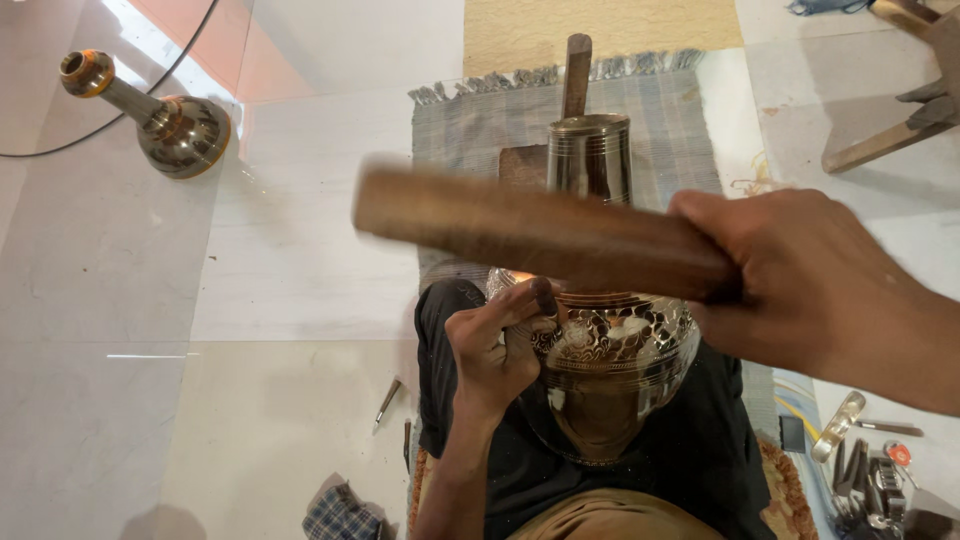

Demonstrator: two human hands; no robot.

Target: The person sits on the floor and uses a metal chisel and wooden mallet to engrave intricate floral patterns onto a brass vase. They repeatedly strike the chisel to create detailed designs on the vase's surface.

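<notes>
A large brass vase point(610, 360) with engraved floral pattern lies in my lap, its neck point(590, 155) pointing away from me. My left hand point(495, 345) is closed around a small dark chisel-like tool point(545, 297) pressed against the vase's shoulder. Raised above the vase, my right hand point(810, 280) grips a thick wooden mallet stick point(530, 230), which is blurred with motion and crosses in front of the vase's neck.
A second brass vase point(165, 120) lies on the tiled floor at the far left beside a black cable point(110, 120). A striped grey mat point(650, 110) and wooden block lie ahead. Small tools point(865, 465) sit at the right; a thin tool point(388, 402) lies left of my leg.
</notes>
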